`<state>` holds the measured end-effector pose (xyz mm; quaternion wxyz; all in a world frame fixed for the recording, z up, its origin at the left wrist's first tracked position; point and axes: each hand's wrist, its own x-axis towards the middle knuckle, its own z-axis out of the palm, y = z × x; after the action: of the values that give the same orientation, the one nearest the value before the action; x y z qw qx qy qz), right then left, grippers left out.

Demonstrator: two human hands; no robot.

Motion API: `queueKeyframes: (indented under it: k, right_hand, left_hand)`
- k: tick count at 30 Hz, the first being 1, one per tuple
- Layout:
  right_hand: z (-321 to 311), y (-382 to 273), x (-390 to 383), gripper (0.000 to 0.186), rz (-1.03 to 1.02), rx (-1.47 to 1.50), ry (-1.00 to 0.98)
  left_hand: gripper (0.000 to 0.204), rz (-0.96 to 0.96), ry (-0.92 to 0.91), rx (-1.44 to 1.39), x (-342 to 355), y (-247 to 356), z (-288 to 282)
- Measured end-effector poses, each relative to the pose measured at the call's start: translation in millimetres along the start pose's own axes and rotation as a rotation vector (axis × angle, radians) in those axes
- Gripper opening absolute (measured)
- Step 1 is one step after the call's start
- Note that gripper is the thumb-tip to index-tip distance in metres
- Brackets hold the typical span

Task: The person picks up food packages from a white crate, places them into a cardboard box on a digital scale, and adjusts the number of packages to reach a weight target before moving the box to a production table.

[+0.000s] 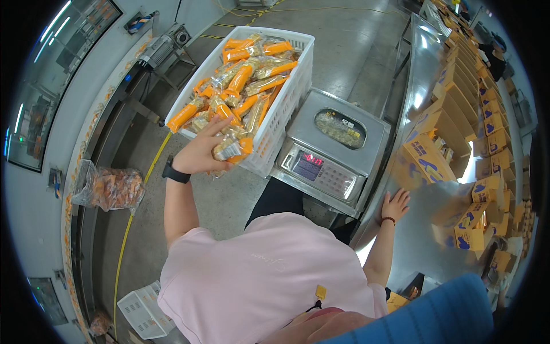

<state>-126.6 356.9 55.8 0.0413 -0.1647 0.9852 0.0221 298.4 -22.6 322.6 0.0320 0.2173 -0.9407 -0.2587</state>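
Observation:
A white plastic crate (260,132) ahead of me is heaped with clear-and-orange snack packets (240,74). At its near corner, my left hand (200,150) is closed around one snack packet (230,150), thumb below and fingers reaching over the other packets. My right hand (395,206) lies flat with fingers spread on the metal table (421,229), holding nothing. Between crate and table stands a metal digital scale (332,146) with a lit red display. An oval area on its top shows a pale, clear-wrapped thing (341,129).
Yellow cardboard boxes (427,157), several standing open, line the right table. A conveyor (109,149) curves along the left. A clear bag of orange wrappers (114,186) lies beside it. A white basket (146,309) stands at lower left. Another person (494,56) is at far right.

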Motion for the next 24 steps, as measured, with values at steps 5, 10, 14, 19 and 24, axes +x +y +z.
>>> queueKeyframes:
  k: [5,10,14,19,24]
  right_hand:
    - [-5.4,-2.7,-1.9,0.067,0.011,0.015,-0.008]
    - [-4.9,-1.5,-0.2,0.067,-0.006,0.049,0.011]
    - [-6.5,-4.4,-3.2,0.066,-0.02,0.04,-0.004]
    - [-1.2,1.2,-11.3,0.068,0.006,0.056,0.041]
    - [-10.7,10.7,-6.0,0.074,-0.101,0.153,0.051]
  left_hand:
    - [0.061,-0.053,-0.196,0.066,19.7,5.3,-6.6]
    - [0.055,-0.021,-0.232,0.123,20.2,10.2,-7.3]
    - [0.043,-0.001,-0.078,0.067,2.5,16.9,-6.6]
    - [0.065,0.016,0.398,-0.379,-20.1,-1.1,-16.8]
    - [0.064,0.302,0.61,-1.317,-33.9,-115.6,-19.4]
